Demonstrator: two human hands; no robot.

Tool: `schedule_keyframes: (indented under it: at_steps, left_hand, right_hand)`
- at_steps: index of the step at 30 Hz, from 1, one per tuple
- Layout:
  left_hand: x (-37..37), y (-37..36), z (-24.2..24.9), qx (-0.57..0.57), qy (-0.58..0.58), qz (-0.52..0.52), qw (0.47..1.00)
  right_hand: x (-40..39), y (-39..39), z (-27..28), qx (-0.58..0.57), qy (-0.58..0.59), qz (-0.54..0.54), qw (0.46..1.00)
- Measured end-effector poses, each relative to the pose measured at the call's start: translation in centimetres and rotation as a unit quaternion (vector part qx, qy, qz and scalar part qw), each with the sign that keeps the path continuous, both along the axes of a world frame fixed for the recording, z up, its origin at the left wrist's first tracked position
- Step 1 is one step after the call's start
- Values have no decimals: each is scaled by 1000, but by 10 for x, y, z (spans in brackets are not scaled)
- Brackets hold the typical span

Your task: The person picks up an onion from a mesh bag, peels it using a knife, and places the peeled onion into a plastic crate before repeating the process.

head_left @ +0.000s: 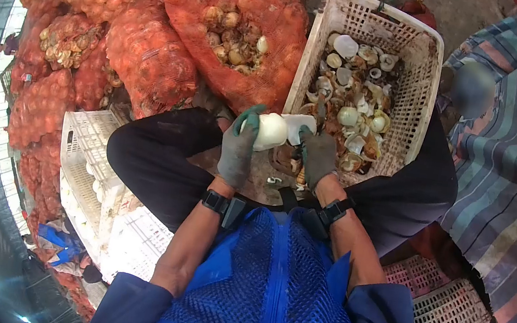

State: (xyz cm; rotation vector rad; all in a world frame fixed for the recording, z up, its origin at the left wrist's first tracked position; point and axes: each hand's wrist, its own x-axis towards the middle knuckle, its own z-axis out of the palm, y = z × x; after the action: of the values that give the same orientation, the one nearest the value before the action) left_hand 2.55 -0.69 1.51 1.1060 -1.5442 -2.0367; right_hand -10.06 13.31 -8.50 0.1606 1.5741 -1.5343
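My gloved left hand (pixel 238 148) is wrapped around a peeled white onion (pixel 271 132). A pale onion layer (pixel 299 129) extends from the onion's right side, with the thumb of my gloved right hand (pixel 318 154) pressed against it. From the top of that hand juts a narrow dark blade (pixel 321 112), which looks like a knife; its handle is hidden in the fingers. Just beyond my right hand stands a dirty white plastic crate (pixel 429 87), holding onion skins, cut ends and a few peeled onions (pixel 348 116).
An open red mesh sack of unpeeled onions (pixel 189 1) stands ahead, with more full sacks (pixel 147 55) piled to the left. White crates (pixel 113 196) stand by my left knee, another crate (pixel 449 317) behind my right. Striped cloth (pixel 507 152) covers something at right.
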Motion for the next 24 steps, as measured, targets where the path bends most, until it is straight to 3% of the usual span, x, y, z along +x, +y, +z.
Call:
schedule_keyframes:
  at_steps: [3, 6, 9, 11, 13, 15, 17, 18, 21, 22, 24]
  left_hand:
    - [7, -5, -14, 51, 36, 19, 998]
    - [7, -2, -9, -1, 38, -28, 999]
    - [-6, 4, 10, 60, 82, 5, 995]
    - [-12, 6, 19, -12, 74, -8, 997]
    - [-19, 8, 28, -34, 82, -10, 996]
    - [-24, 12, 35, -2, 102, -4, 995]
    - [-29, 18, 35, 51, 119, 2, 992]
    - [-32, 21, 36, 79, 127, 3, 989]
    - [-33, 30, 47, -30, 81, -68, 994]
    - [-36, 36, 44, -1, 91, -45, 995]
    - [-37, 29, 33, -109, 18, -78, 991]
  right_hand:
    - [-5, -2, -3, 5, -1, -11, 1000]
    - [-8, 6, 8, 5, 0, -8, 1000]
    - [-10, 8, -14, 149, 96, 57, 982]
    - [-14, 23, -14, 237, 354, 159, 891]
    - [-19, 22, 16, 256, 445, 152, 845]
    - [-18, 18, 56, 220, 378, 44, 898]
    - [-21, 20, 88, 37, 97, 34, 994]
    - [-20, 23, 95, -57, -50, 27, 997]
    - [-4, 23, 76, -273, -181, -34, 944]
    - [-7, 21, 92, -282, -181, -44, 941]
    - [-12, 21, 112, -300, -144, -52, 942]
